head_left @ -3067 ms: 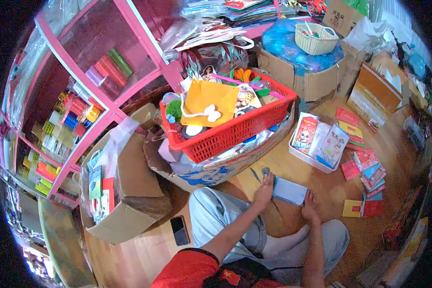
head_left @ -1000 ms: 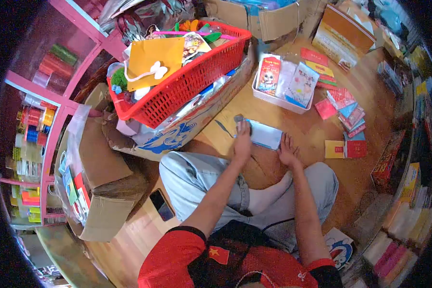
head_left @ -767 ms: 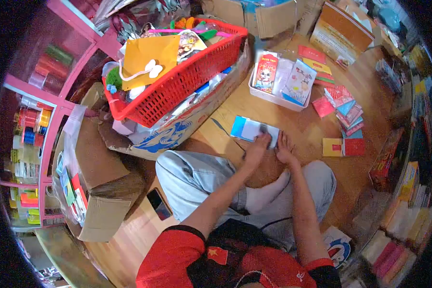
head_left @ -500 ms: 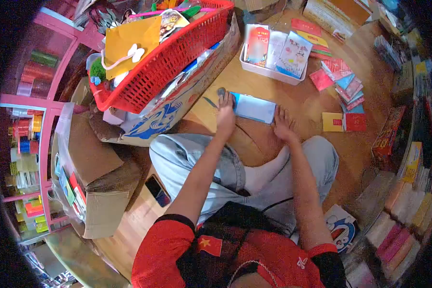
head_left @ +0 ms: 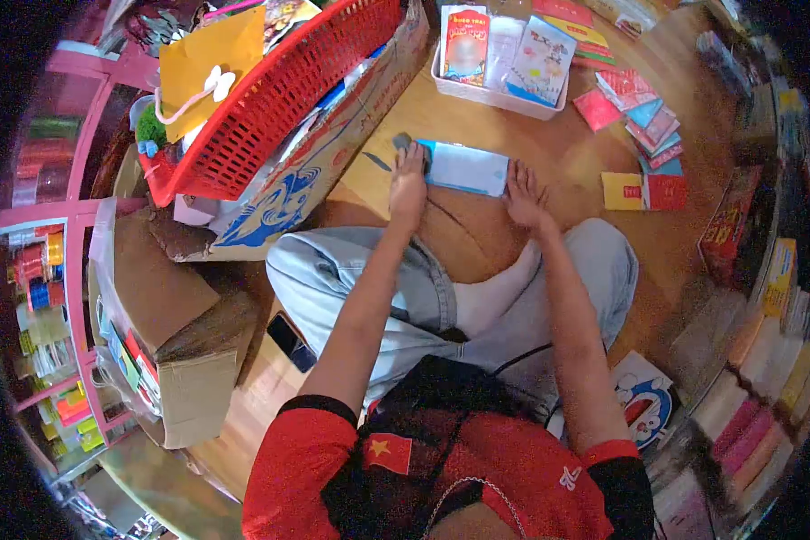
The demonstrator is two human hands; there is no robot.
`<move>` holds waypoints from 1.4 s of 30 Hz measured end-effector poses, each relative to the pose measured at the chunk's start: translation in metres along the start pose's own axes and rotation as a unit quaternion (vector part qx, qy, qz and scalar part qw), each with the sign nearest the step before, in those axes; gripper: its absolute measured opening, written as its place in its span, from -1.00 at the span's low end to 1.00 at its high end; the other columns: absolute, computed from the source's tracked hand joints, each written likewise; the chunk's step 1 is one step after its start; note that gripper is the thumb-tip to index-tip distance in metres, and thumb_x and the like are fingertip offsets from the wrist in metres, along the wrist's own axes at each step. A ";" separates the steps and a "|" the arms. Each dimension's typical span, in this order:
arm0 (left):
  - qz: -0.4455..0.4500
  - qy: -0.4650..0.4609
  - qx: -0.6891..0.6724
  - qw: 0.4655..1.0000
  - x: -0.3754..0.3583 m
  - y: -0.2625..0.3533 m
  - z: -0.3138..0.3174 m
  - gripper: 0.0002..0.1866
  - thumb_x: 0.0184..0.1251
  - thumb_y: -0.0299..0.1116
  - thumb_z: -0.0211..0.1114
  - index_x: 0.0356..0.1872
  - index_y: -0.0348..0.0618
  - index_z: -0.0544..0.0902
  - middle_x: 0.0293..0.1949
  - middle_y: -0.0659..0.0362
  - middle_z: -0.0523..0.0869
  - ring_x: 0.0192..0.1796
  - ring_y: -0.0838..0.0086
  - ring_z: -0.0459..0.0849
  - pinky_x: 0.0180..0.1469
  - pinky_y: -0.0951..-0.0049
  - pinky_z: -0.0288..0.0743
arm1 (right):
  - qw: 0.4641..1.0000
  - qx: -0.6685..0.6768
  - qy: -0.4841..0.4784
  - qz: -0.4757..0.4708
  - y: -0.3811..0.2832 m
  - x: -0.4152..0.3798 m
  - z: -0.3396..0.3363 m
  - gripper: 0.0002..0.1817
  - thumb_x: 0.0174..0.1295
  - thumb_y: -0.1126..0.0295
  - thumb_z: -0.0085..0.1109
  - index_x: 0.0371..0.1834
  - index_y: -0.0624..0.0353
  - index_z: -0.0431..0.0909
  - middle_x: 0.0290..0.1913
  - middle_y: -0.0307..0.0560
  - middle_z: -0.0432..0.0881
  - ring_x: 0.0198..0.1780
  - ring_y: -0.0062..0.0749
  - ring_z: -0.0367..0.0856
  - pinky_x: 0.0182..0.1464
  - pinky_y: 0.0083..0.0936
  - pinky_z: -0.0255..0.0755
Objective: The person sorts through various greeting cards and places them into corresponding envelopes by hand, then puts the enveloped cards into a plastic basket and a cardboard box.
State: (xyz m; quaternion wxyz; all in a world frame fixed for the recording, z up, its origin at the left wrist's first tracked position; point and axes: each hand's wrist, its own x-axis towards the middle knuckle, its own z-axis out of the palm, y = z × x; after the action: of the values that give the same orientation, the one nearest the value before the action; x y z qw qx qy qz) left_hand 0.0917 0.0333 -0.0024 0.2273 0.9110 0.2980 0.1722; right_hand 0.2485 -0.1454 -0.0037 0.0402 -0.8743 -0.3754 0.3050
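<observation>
A flat white packet with blue edges (head_left: 466, 169) lies on the floor before my crossed legs. At its left end is my left hand (head_left: 408, 180), fingers stretched forward along the blue edge. Just beyond those fingertips sits a small grey round object (head_left: 401, 141), too blurred to name. A thin dark blade-like piece (head_left: 376, 162) lies on the floor left of that hand. My right hand (head_left: 525, 193) rests at the packet's right end, with its fingers spread and lying flat.
A white bin (head_left: 499, 97) of printed packets stands beyond. Colourful envelopes (head_left: 652, 135) lie to the right. At left are a red basket (head_left: 270, 108) on a printed carton (head_left: 279, 202), an open cardboard box (head_left: 193, 396) and a phone (head_left: 292, 342). Stacked goods line the right side.
The view has tilted, so the bin, basket and packet appear higher and slightly further left. Both hands stay at the two ends of the packet.
</observation>
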 end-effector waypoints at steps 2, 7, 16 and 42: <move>0.063 0.055 0.128 0.988 0.001 -0.009 0.019 -0.56 0.24 -0.53 -0.18 0.19 -0.29 0.28 0.23 -0.02 0.32 0.30 0.10 0.23 0.36 0.20 0.00 | 1.000 -0.001 0.002 0.006 -0.002 -0.003 0.002 -0.22 0.28 0.16 -0.21 0.42 -0.12 -0.48 0.47 -0.16 -0.46 0.47 -0.10 -0.50 0.28 0.32 -0.45; 0.149 -0.025 0.071 0.986 -0.006 0.070 0.076 -0.48 0.18 -0.51 -0.13 0.24 -0.30 0.25 0.28 0.01 0.29 0.34 0.14 0.20 0.35 0.15 0.02 | 1.000 -0.030 -0.002 0.004 -0.005 -0.006 -0.004 -0.22 0.28 0.16 -0.23 0.42 -0.14 -0.52 0.47 -0.16 -0.45 0.47 -0.12 -0.51 0.29 0.29 -0.50; 0.083 0.024 0.106 0.991 -0.002 0.003 0.012 -0.48 0.16 -0.56 -0.09 0.22 -0.17 0.29 0.29 0.12 0.27 0.33 0.16 0.21 0.32 0.21 0.12 | 1.000 0.013 -0.008 -0.002 0.002 0.000 0.002 -0.22 0.27 0.20 -0.21 0.42 -0.15 -0.50 0.47 -0.19 -0.46 0.47 -0.12 -0.50 0.29 0.29 -0.51; -0.193 -0.065 -0.107 0.973 -0.002 -0.002 -0.051 -0.70 0.11 -0.18 0.20 -0.30 -0.21 0.68 -0.28 -0.09 0.63 -0.19 0.07 0.63 -0.11 0.19 0.48 | 0.882 0.342 0.325 -0.012 -0.016 0.003 -0.047 -0.50 0.02 0.48 0.26 0.06 0.32 0.37 -0.16 -0.01 0.57 -0.12 -0.36 0.53 -0.08 -0.42 0.41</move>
State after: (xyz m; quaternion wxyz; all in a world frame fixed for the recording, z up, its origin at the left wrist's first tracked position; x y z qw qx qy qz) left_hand 0.0663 0.0493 0.0393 0.3713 0.8159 0.4327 0.0965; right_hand 0.2662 -0.1245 0.0379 0.4604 -0.8515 -0.2241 0.1131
